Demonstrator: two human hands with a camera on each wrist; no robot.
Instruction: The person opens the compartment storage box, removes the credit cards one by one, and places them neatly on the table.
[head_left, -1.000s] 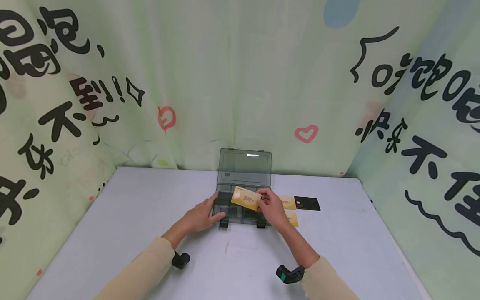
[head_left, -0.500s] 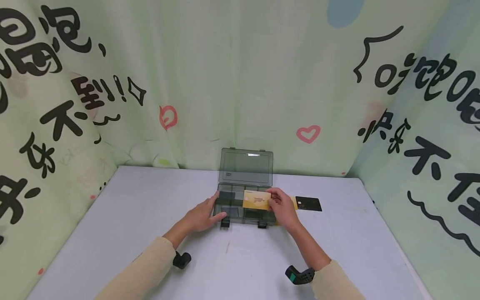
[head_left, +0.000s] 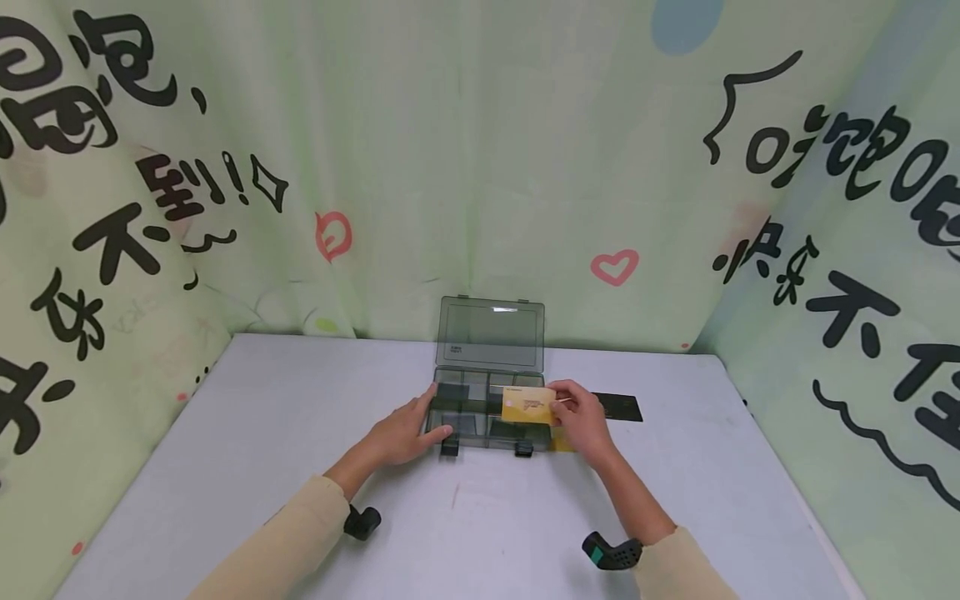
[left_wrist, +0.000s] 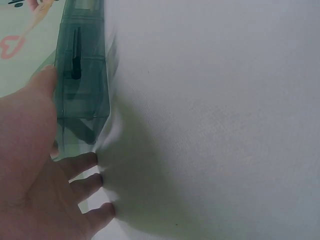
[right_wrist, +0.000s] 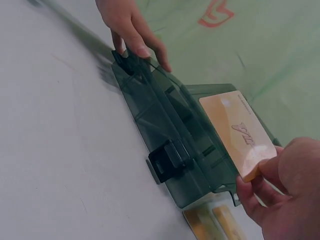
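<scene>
My right hand [head_left: 588, 423] pinches the edge of a yellow card [head_left: 525, 405] between thumb and fingers. The card is held over the right part of a translucent grey compartment box [head_left: 480, 441], whose lid [head_left: 491, 333] stands raised at the back. In the right wrist view the card [right_wrist: 237, 131] is tilted above the box wall, printed side showing. My left hand [head_left: 401, 430] rests at the box's left end, thumb by the front and fingers along the side. Seen from the left wrist, the fingers [left_wrist: 82, 189] are spread. Dark pieces show in the compartments; their kind is unclear.
A black card [head_left: 621, 407] lies on the white table [head_left: 480, 533] right of the box, partly behind my right hand. More yellow cards [right_wrist: 199, 226] lie by the box's right end. Two dark latches [head_left: 524, 450] hang at its front. A printed curtain [head_left: 397, 167] encloses the table.
My right hand has moved right with the yellow card, from the box's middle to its right part, and the card has levelled. The left hand stays in place.
</scene>
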